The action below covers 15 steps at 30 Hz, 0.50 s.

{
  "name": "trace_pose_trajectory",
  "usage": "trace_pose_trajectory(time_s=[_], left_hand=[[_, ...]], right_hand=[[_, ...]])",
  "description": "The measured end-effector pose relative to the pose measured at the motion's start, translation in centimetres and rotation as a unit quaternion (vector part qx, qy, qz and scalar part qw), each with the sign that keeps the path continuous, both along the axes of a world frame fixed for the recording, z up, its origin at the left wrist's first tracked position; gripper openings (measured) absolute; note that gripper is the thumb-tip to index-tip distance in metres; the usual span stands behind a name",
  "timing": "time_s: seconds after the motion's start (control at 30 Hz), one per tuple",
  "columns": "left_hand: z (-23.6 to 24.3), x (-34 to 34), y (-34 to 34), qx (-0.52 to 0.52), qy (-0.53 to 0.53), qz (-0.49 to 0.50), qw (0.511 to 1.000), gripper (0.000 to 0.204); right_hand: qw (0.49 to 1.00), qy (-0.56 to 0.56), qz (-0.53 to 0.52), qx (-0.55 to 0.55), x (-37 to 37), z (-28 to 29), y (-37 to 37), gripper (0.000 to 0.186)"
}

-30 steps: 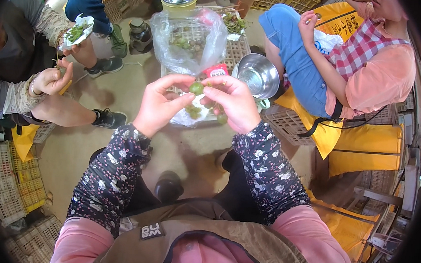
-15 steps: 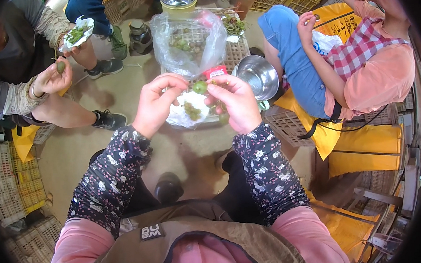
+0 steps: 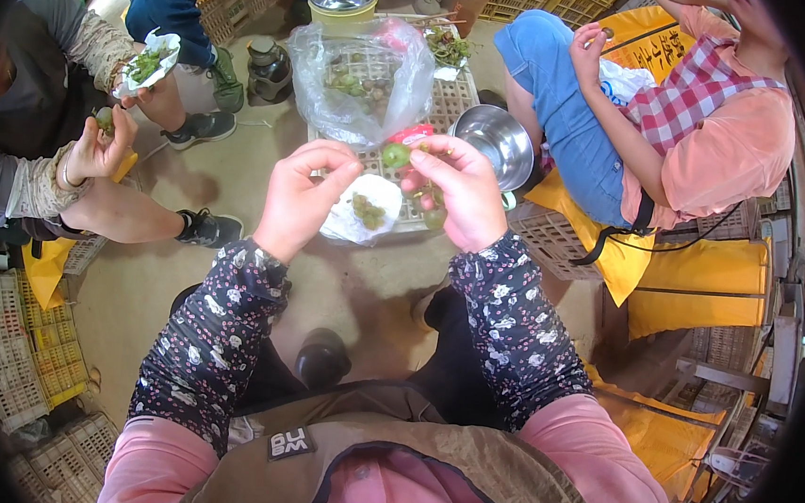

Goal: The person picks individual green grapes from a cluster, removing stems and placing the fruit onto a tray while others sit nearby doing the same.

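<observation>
My right hand [image 3: 464, 195] is closed on a small bunch of green grapes. One round green grape [image 3: 396, 155] shows at its fingertips, and others hang partly hidden under the fingers. To the left, my left hand [image 3: 305, 192] has thumb and forefinger pinched together, apart from the bunch; whatever is between them is too small to make out. Below and between both hands lies a white paper [image 3: 347, 217] with a small heap of greenish scraps [image 3: 368, 211]. Just beyond is an open clear plastic bag [image 3: 375, 122] containing grapes.
A pale slatted crate [image 3: 452, 99] bears the bag, a red packet [image 3: 410, 133] and a heap of green stems [image 3: 447, 47]. Metal bowl [image 3: 496, 145] stands at right, yellow-sided pot [image 3: 341, 10] behind. People sit left, right and far; the left person's hand [image 3: 100, 147] holds a grape.
My right hand has shifted slightly right with the grapes, widening the gap from my left hand. The person at left has raised the grape a little.
</observation>
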<state>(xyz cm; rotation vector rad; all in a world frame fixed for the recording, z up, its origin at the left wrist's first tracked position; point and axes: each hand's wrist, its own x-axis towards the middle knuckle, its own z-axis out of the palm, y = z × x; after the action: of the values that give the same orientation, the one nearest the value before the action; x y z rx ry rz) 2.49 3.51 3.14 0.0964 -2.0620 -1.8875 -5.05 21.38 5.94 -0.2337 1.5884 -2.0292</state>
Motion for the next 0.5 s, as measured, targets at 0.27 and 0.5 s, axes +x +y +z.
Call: trace_pose_trajectory(time_s=[0.27,0.5], left_hand=[[0.24,0.04,0.07,-0.079,-0.025,0.003,0.997,0.003],[-0.22,0.06,-0.22,-0.083,-0.048,-0.037,0.995,0.008]], right_hand=[[1.0,-0.016,-0.014,-0.007,-0.18,0.18,0.05,0.011],[0.999,-0.041,-0.014,-0.025,-0.42,0.26,0.11,0.013]])
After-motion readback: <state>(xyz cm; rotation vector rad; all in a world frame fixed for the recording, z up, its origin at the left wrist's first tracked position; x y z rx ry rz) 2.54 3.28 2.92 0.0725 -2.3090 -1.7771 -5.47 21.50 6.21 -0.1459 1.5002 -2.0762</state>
